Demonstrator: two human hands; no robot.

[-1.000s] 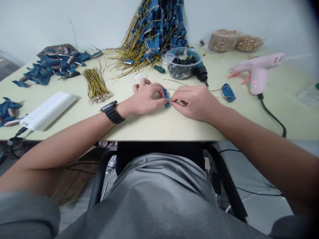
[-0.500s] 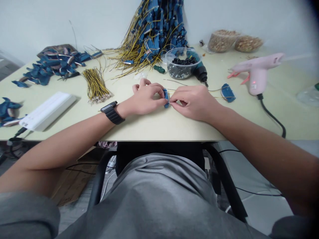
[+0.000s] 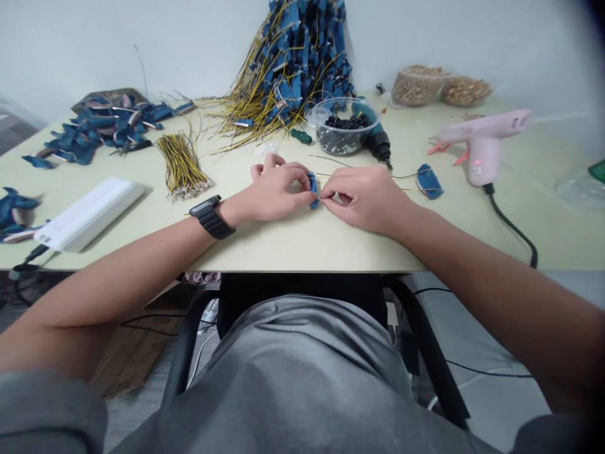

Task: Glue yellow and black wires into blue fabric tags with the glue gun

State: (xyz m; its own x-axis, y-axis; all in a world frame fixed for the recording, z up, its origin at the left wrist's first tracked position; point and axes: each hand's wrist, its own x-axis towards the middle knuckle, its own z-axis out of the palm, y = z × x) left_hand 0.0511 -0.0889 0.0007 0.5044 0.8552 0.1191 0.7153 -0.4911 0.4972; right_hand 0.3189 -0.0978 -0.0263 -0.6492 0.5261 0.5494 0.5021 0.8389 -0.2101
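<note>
My left hand point(image 3: 282, 189) has its thumb and forefinger closed on a small blue piece point(image 3: 313, 191) on the tabletop, its other fingers curled above. Against the right edge of that piece, my right hand point(image 3: 362, 197) pinches something too small to make out between thumb and forefinger. Thin wires pass near and behind the right hand. To its right lies a second blue piece point(image 3: 429, 181) with wires across it. Beyond the hands are a clear tub point(image 3: 345, 139) of small black parts and a green-handled tool point(image 3: 301, 136).
A pink glue gun point(image 3: 484, 148) with a cord stands right. Left are a yellow wire bundle point(image 3: 182, 164), a white box point(image 3: 89, 214) and a heap of blue pieces point(image 3: 94, 132). Behind rises a tall pile of wired blue pieces point(image 3: 302, 63). A power tool point(image 3: 378, 145) lies by the tub.
The view has shifted slightly. Both hands keep nearly the same pose at the small blue piece, with no visible change in hold.
</note>
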